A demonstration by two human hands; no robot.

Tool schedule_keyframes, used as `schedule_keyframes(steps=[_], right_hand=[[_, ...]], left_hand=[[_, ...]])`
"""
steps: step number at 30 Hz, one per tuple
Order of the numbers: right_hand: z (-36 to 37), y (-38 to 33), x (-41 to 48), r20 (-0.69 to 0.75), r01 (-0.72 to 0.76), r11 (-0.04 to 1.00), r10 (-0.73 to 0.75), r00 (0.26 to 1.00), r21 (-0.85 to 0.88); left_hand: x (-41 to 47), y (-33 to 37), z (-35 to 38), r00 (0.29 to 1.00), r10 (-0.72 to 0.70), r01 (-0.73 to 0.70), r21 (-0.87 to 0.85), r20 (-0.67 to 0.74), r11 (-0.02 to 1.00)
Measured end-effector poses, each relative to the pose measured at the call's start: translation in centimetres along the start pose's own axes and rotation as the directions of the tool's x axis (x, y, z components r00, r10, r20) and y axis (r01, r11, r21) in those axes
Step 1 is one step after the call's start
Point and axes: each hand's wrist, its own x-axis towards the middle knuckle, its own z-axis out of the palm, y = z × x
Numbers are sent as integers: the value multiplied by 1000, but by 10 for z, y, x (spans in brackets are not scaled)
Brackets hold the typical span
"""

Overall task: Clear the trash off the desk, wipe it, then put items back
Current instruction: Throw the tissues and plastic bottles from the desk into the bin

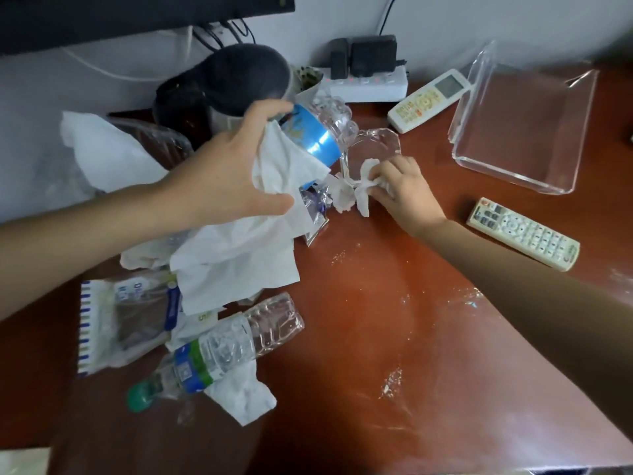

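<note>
A clear plastic bottle with a blue label (pixel 317 135) and a white tissue (pixel 284 162) are held together in the closed left hand (pixel 222 176), raised above the reddish-brown wooden table (pixel 376 337). Just right of that bottle, a crumpled white tissue scrap (pixel 368 181) is pinched in the right hand (pixel 400 190), beside a clear glass ashtray (pixel 373 149). The scrap is best gathered whole, so that no shreds are left. Below the bottle, a green-capped clear bottle (pixel 219 351), loose tissues (pixel 236 265) and a wrapper (pixel 126 320) remain uncollected. Two white remotes (pixel 522 233) (pixel 428 99) and a clear acrylic tray (pixel 520 132) lie well to its right; white crumbs are scattered on the wood.
</note>
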Motion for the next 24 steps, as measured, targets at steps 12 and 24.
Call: schedule_keyframes(steps=[12, 24], right_hand=[[30, -75, 13, 341, -37, 998, 15, 940, 56], [19, -46, -35, 296, -238, 941, 162, 941, 242]], left_hand=[[-12, -17, -3, 1000, 7, -7, -28, 13, 1000], [-7, -12, 16, 998, 56, -54, -57, 29, 997]])
